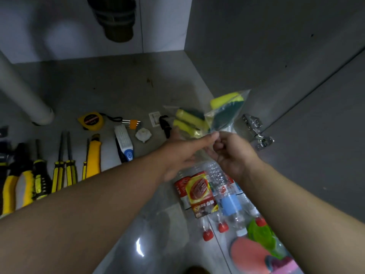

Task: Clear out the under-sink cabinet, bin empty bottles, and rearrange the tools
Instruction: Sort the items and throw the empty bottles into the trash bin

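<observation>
Right hand: on my feed the right hand (231, 153) had its fingers curled, pinching the near corner of a clear sponge bag (225, 111) and holding it up off the cabinet floor (110, 86), at the right side beside the door hinge (256, 131).
Left hand: the left hand (183, 153) reached in just beside it with straight fingers and its thumb tip at that same corner. I saw no grip. Its fingertips lay over a second sponge pack (189, 121) lying flat.
Tools: the tools were lined up along the near left: pliers (11, 184), screwdrivers (63, 169), utility knife (92, 157) and brush (124, 143), with the tape measure (91, 120) just behind.
Bottles: the clear bottles (215, 175) lay heaped on the tile floor (158, 234) outside the cabinet, near right, below both wrists, not yet binned.
Risk, slip: I judged the corner pinch thin, and slick film could slide free and drop the bag.
Risk, sweep: the left forearm crossed close to the brush, so a careless pull back could knock the row askew.
Risk, roll: the bottles looked light and round, so a nudge from either arm could scatter them.
Surface: the cabinet floor was flat and grey with a few dark specks, and the tile was glossy with a glare spot.
Room: it was dim, with a grey drain pipe (21, 91) at far left, a dark trap (114, 16) hanging at the back, and blur around the hands.
</observation>
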`<state>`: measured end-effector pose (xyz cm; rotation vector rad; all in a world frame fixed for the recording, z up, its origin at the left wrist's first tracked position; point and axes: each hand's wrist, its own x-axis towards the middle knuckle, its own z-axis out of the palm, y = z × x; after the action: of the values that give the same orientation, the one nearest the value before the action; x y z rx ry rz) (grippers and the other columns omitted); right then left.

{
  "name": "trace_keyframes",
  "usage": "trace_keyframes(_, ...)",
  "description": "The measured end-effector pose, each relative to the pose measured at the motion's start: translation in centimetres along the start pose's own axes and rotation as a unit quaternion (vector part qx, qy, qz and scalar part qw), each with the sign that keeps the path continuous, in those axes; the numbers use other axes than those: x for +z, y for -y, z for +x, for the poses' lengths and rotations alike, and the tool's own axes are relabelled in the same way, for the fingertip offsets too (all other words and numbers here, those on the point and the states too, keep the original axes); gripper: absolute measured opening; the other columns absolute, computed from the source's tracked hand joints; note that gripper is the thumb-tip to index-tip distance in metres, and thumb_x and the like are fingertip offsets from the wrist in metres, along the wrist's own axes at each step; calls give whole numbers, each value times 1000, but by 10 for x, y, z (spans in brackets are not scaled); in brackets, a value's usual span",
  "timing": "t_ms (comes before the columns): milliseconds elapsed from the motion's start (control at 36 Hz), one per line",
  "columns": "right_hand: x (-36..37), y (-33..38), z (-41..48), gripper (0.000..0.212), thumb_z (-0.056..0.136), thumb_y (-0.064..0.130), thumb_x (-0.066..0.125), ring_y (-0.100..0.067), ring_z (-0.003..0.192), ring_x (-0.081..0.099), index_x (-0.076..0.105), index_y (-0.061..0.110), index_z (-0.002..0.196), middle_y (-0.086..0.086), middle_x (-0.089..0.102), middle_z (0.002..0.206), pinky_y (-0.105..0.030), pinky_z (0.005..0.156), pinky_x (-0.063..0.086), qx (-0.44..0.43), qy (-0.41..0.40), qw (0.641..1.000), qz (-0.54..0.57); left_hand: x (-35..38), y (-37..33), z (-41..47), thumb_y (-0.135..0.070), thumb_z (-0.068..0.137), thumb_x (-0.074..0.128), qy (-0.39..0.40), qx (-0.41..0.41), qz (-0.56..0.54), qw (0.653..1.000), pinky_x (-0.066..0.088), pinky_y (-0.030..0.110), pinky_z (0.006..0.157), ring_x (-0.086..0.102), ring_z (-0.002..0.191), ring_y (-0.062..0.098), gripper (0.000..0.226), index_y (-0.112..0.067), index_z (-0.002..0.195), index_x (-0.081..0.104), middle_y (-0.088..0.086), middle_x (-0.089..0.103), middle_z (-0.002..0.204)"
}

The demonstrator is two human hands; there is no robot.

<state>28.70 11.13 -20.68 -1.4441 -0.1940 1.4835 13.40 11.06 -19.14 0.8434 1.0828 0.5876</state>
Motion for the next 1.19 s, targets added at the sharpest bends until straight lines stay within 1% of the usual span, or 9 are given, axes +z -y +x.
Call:
trace_keyframes(83, -3, -6, -26, 9, 96, 5, 54, -4, 42, 44, 61, 5, 101, 5, 42, 51, -41, 84, 61, 4, 31, 999, -20, 12, -4, -2, -40, 66, 94, -38, 63, -57, 996, 54, 57, 96, 63, 122, 28, 99, -46, 140, 29, -3, 60, 139)
trace_keyframes(194, -2, -12, -57, 8, 94, 6, 59, -5, 45, 48, 62, 6, 86, 1, 46, 55, -38, 77, 61, 4, 55, 994, -90, 16, -11, -15, -47, 52, 98, -110, 170, -18, 979, 48, 44, 107, 52, 135, 17, 128, -58, 149, 14, -7, 45, 154)
trace_keyframes(306, 0, -13, -90, 21, 89, 8, 62, -9, 52, 49, 58, 13, 69, -2, 50, 59, -38, 76, 62, 9, 102, 980, -170, 7, -16, -36, -42, 61, 95, -121, 240, 36, 963, 53, 9, 81, 65, 104, -9, 99, -50, 139, 35, -24, 65, 119)
trace_keyframes(389, -2, -3, -121, 21, 85, 32, 75, -8, 53, 51, 67, 17, 73, 2, 57, 64, -38, 78, 63, 34, 122, 950, -285, -2, -24, -61, -36, 67, 91, -140, 253, 73, 954, 55, 12, 74, 68, 92, -8, 73, -49, 124, 47, -18, 67, 110)
trace_keyframes(583, -4, 25, -183, 89, 46, 78, 82, -12, 101, 64, 53, 30, 115, 1, 63, 114, -37, 86, 59, -61, 78, 917, -386, -25, -53, -127, -34, 66, 85, -172, 260, 114, 943, 64, 37, 82, 72, 93, 10, 60, -48, 113, 50, -7, 67, 114)
trace_keyframes(694, 18, 32, -213, 78, 59, 68, 83, -20, 114, 67, 57, 29, 122, 0, 68, 122, -50, 91, 58, -86, 159, 933, -311, -23, -66, -162, -42, 59, 90, -167, 231, 128, 950, 63, 41, 83, 73, 98, 17, 83, -49, 123, 38, -1, 67, 118)
trace_keyframes(806, 37, 33, -239, 43, 89, 40, 74, -28, 87, 61, 51, 6, 104, -10, 63, 103, -47, 73, 52, -161, 139, 939, -271, -20, -78, -192, -58, 56, 93, -88, 173, 19, 981, 58, 50, 93, 72, 108, 19, 111, -52, 146, 27, -4, 69, 125)
trace_keyframes(1028, 54, 40, -277, 20, 102, 28, 57, -26, 83, 58, 52, 11, 93, -11, 60, 92, -51, 76, 49, -191, 138, 931, -278, -31, -76, -232, -85, 87, 38, 126, 145, -90, 977, 50, 56, 103, 60, 130, 31, 76, -34, 141, 57, 9, 62, 142)
trace_keyframes(1194, 59, 30, -280, 19, 104, 24, 49, -26, 79, 61, 53, 18, 86, -10, 61, 88, -45, 67, 48, -217, 87, 926, -298, -20, -63, -232, -44, 98, 62, -94, 159, -54, 981, 59, 57, 89, 74, 103, 30, 35, -30, 130, 54, 8, 75, 116)
